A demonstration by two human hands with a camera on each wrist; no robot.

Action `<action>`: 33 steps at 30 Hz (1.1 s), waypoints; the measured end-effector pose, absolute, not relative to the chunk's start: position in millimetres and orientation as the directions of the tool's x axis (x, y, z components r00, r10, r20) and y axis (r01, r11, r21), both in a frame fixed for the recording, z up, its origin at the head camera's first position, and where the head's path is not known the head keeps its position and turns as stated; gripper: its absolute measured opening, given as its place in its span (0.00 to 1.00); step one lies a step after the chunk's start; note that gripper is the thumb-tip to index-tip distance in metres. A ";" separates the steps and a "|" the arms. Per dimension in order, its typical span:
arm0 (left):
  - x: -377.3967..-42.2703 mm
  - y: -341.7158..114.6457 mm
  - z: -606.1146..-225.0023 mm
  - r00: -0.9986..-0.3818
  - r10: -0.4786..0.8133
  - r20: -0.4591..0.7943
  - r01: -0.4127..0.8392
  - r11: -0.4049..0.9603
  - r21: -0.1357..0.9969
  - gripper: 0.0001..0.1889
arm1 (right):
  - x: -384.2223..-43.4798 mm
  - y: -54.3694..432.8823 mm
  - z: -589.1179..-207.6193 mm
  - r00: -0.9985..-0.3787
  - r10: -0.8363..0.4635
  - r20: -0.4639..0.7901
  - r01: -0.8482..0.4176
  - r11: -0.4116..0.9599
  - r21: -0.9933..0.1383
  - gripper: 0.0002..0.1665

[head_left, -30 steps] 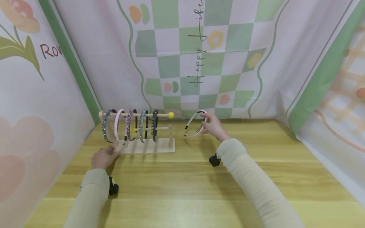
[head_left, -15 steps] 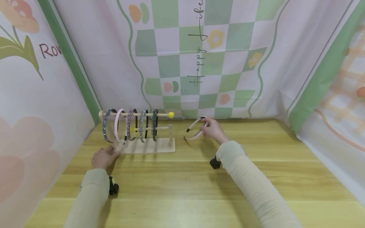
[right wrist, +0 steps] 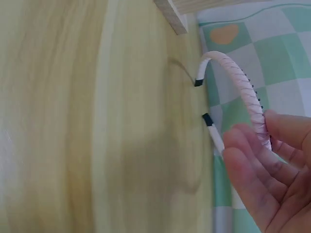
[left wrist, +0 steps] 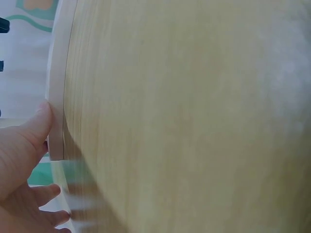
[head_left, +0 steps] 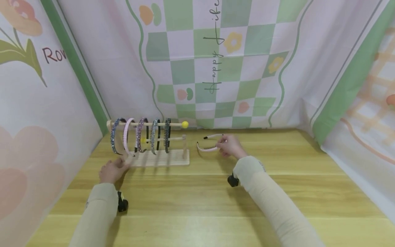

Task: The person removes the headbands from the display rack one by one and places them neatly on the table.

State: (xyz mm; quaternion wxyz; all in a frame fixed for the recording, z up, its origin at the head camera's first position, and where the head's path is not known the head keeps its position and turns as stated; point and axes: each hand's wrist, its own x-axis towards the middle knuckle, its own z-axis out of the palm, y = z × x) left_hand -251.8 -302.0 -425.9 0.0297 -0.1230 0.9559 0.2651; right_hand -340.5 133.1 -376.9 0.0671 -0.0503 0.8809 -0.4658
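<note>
We've got the right hand point(head_left: 232, 146) pinching a pink headband point(right wrist: 246, 92), three o'clock of the wooden stand point(head_left: 179, 157); at its eight, the left hand point(head_left: 112, 171) pinches the base, other fingers spread. We read "Happy Life" point(head_left: 213, 49) at twelve, clipped "Ro" point(head_left: 55, 55) at ten.

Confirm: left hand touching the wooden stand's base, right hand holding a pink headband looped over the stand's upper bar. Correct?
Not quite: the pink headband in the right hand isn't over the upper bar. The head view shows it apart from the wooden stand, to its right. The rest holds.
</note>
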 end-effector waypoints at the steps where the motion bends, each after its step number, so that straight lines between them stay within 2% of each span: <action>1: -251.7 -301.8 -425.5 -0.968 -0.218 -0.123 -0.250 0.829 0.500 0.40 | -340.1 132.2 -378.4 -0.984 -0.160 -0.076 -0.026 0.552 -0.834 0.09; 10: -250.7 -300.3 -422.8 -0.970 -0.212 -0.122 -0.244 0.832 0.498 0.40 | -336.6 124.6 -395.2 -0.963 -0.227 -0.147 0.043 0.408 -0.912 0.11; 23: -251.0 -299.6 -423.7 -0.968 -0.218 -0.126 -0.252 0.842 0.477 0.39 | -334.9 101.1 -424.3 -0.976 -0.099 -0.197 0.180 0.158 -0.971 0.13; 33: -252.3 -301.5 -424.5 -0.968 -0.217 -0.129 -0.252 0.846 0.470 0.40 | -337.5 92.1 -435.6 -0.977 -0.066 -0.205 0.196 0.119 -0.973 0.15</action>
